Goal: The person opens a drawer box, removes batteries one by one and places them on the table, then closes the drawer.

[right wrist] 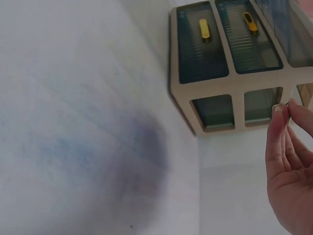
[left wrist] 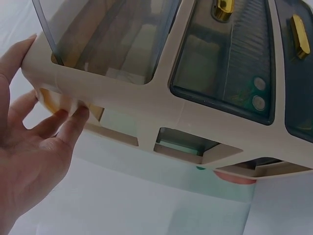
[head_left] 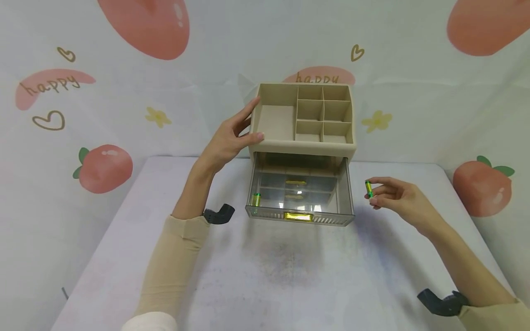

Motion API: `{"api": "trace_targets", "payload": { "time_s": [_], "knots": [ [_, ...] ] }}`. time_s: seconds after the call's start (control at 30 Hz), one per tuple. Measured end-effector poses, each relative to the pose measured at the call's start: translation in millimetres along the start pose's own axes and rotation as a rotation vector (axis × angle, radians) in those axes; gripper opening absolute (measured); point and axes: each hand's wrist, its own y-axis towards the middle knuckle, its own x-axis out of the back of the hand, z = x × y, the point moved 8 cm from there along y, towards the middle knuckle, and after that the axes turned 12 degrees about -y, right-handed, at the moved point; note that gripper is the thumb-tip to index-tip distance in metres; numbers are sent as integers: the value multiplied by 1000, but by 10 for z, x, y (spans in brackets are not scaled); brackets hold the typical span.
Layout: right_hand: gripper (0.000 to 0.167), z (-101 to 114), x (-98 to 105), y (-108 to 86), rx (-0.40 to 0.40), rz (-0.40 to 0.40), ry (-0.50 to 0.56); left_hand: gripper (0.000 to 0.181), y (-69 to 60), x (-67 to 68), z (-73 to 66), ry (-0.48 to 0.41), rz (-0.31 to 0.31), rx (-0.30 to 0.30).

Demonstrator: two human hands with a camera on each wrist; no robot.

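A beige desk organizer [head_left: 304,148] stands at the back of the table, its clear top drawer [head_left: 331,219] pulled out. My left hand [head_left: 227,140] grips its upper left side, thumb on the front rim and fingers against the side. Between thumb and fingertips, my right hand [head_left: 397,200] pinches a small green-and-yellow battery [head_left: 369,188], held up to the right of the drawer. A similar battery [head_left: 257,199] shows at the drawer's left front corner. In the left wrist view, round silver battery ends [left wrist: 258,102] show behind the middle drawer's front. The right wrist view mostly hides the held battery.
Several small compartments [head_left: 309,110] and one larger tray [head_left: 276,122] form the organizer's top. Two lower drawers with gold handles [right wrist: 204,29] are closed. Behind the white table [head_left: 298,276] hangs a printed cloth [head_left: 215,69].
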Motion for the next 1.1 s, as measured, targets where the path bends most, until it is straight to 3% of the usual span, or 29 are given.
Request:
{"api": "trace_targets", "payload": {
  "time_s": [0.3, 0.5, 0.9, 1.1],
  "knots": [
    [42, -226, -89, 11, -22, 13, 0, 76, 27, 46, 76, -8, 5, -30],
    [43, -396, -185, 26, -64, 18, -3, 77, 31, 24, 82, -26, 10, -13],
    [48, -526, -309, 77, -72, 19, 0, 78, 12, 14, 37, -6, 2, 0],
    [50, -578, -362, 90, -92, 28, -11, 78, 25, 49, 94, 5, 1, 2]
  ]
}}
